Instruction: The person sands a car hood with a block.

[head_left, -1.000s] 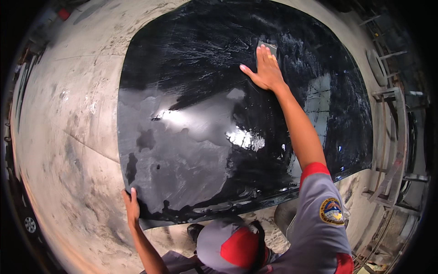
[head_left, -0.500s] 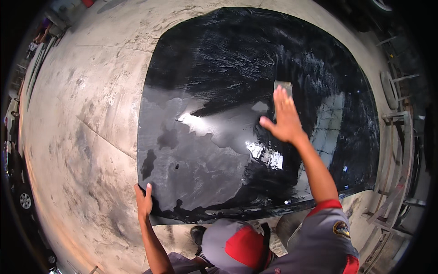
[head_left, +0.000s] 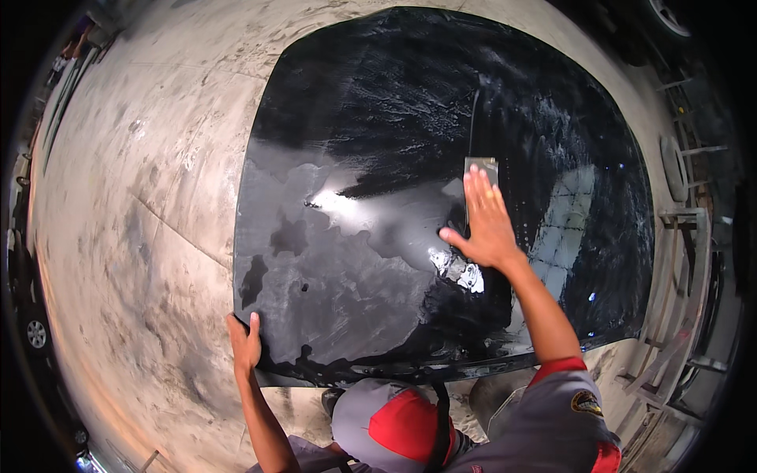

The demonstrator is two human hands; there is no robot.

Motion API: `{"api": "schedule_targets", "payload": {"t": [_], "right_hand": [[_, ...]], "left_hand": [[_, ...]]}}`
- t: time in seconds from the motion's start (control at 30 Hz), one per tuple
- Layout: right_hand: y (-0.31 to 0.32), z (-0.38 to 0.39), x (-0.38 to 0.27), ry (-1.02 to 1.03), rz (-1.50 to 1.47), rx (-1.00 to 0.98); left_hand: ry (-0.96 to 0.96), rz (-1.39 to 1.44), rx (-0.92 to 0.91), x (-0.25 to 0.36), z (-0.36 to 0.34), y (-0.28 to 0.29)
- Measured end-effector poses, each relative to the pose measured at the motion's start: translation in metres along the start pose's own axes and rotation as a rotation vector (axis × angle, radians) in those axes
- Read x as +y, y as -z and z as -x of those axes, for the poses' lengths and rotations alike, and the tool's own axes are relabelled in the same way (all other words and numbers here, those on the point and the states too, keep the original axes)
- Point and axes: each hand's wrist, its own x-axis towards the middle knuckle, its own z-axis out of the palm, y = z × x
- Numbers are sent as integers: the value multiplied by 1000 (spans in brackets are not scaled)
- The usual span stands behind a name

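A large black car hood (head_left: 331, 276) lies in front of me, its surface wet and streaked, with dull grey patches at the left. At its near left corner my left hand (head_left: 246, 343) grips the edge, thumb on top and the other fingers mostly hidden beyond the rim. My right hand (head_left: 489, 221) lies flat right of the middle, fingers stretched forward and thumb out to the side. Beneath those fingers it holds a small greyish rectangular piece of sandpaper (head_left: 490, 164) against the hood; the palm covers most of it.
Pale, stained concrete floor (head_left: 142, 158) surrounds the hood. A wooden frame (head_left: 686, 299) stands along the right, with a tyre (head_left: 674, 165) beyond it. At the far left is a dark car with a visible wheel (head_left: 36, 333).
My right hand has slid slightly toward me and to the left over the hood, with the sandpaper moving under it. The left hand keeps its grip on the corner.
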Motion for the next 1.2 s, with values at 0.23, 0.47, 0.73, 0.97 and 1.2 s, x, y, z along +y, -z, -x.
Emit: {"api": "schedule_targets", "payload": {"t": [0.23,0.47,0.73,0.97,1.2], "right_hand": [[2,-57,9,-47,-16,214],[-7,-32,-9,36,14,130],[-55,-96,57,42,-104,166],[-8,-107,82,-6,-176,592],[17,-139,88,-178,-147,205]], "left_hand": [[4,37,41,-2,2,4],[43,-28,73,-1,0,-1],[-11,-37,66,-2,-4,-3],[-39,-29,71,-15,-8,-6],[-51,-45,96,-8,-4,-5]]}}
